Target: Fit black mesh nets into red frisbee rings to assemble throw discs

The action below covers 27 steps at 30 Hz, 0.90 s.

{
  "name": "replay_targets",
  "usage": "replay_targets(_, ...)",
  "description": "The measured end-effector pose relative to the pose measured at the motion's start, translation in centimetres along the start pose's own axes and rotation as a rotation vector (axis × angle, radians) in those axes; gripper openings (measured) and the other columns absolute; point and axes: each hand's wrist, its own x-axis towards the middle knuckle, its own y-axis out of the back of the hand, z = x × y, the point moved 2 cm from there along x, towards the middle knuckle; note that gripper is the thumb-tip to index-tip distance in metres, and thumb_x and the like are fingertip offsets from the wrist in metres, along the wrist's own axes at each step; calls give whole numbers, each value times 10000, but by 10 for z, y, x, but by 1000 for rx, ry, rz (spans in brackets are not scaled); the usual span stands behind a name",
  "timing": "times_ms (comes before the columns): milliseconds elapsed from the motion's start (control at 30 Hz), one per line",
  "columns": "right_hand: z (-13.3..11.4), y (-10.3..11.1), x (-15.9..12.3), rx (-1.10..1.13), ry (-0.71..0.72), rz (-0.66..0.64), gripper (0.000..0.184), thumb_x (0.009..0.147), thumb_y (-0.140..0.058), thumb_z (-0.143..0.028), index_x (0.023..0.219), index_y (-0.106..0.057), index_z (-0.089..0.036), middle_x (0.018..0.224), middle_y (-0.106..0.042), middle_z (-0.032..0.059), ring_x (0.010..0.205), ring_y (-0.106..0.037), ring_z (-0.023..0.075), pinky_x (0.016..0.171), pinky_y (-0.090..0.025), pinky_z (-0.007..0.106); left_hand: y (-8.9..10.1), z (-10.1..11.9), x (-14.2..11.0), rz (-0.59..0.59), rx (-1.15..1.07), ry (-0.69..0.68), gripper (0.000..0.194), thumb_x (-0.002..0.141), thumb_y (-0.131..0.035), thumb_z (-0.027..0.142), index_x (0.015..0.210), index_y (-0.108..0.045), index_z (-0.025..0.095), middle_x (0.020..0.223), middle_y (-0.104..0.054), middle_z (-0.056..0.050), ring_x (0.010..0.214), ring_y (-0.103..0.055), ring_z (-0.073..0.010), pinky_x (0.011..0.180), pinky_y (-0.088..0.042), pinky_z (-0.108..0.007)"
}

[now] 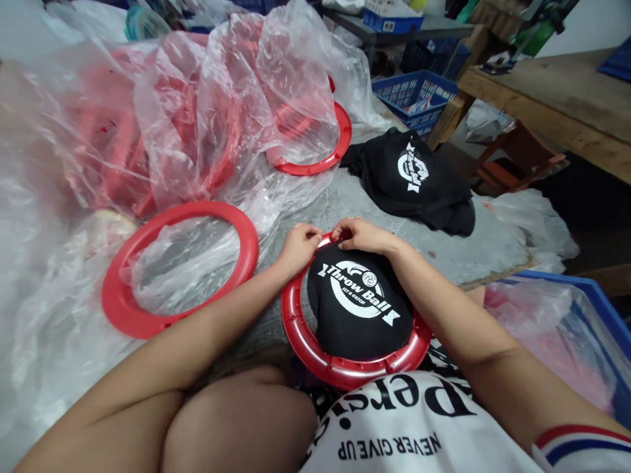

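Note:
A shiny red plastic ring (294,322) rests against my body, tilted on the table's near edge. Stretched across it is black fabric (365,338) with a white "Throw Ball" print and a mesh strip along its left side. My left hand (300,248) is closed at the ring's far rim, thumb and fingers pinching there. Just right of it, my right hand (363,236) has its fingers curled over the same rim, pinching the fabric's far edge. The fingertips partly hide the spot where fabric and rim meet.
Another red ring (180,322) lies on the left. Behind it, clear plastic bags (192,105) cover several red rings. A pile of black printed fabric (394,190) sits ahead on the grey table (340,210). Blue crates (601,292) stand at the right and farther back.

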Motion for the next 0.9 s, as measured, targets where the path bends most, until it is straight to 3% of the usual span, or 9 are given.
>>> replay_targets(100,6,12,-3,-42,-67,48,241,745,-710,-77,968,-683,-166,931,-705,13,847,-617,155,834,-460,267,11,2,3,99,-52,-8,191,828,-529,154,941,-683,173,1032,-678,-59,951,-632,-185,947,-509,-339)
replay_targets(233,20,30,-20,-246,-230,254,238,793,-713,-130,1024,-673,-168,1078,-702,81,960,-620,216,883,-461,328,20,18,-4,169,157,-189,159,815,-546,147,882,-684,188,1064,-662,-71,1048,-604,-224,996,-478,-390)
replay_targets(367,35,33,-49,-346,-336,355,273,872,-667,-205,1140,-667,-152,1157,-684,131,1073,-598,277,942,-455,385,7,35,-21,-8,545,-395,129,854,-619,239,798,-727,198,1221,-649,-111,1238,-496,-343,1103,-352,-553)
replay_targets(467,41,24,-67,-344,-325,403,301,895,-634,-217,1189,-654,-154,1196,-676,135,1127,-575,296,987,-439,408,-10,40,-29,-127,735,-484,118,854,-656,246,884,-762,204,1407,-567,-127,1371,-397,-384,1158,-272,-580)
replay_targets(633,41,12,-78,-346,-293,482,294,909,-611,-207,1194,-653,-147,1216,-671,141,1139,-555,314,1033,-405,425,-27,36,-22,-141,815,-476,275,858,-648,213,1118,-718,156,1536,-453,-169,1445,-329,-382,1179,-264,-567)
replay_targets(767,42,12,-78,-295,-310,471,262,915,-622,-216,1167,-663,-156,1222,-674,126,1148,-552,306,1038,-400,412,-28,34,-17,-144,814,-454,188,861,-619,187,1013,-722,147,1467,-506,-185,1391,-380,-384,1132,-328,-561)
replay_targets(900,44,13,-78,-268,-304,467,249,919,-629,-224,1156,-666,-156,1221,-676,118,1158,-550,297,1039,-398,405,-21,46,-21,-131,768,-470,137,887,-574,201,939,-699,177,1309,-617,-163,1266,-496,-370,1058,-389,-536)
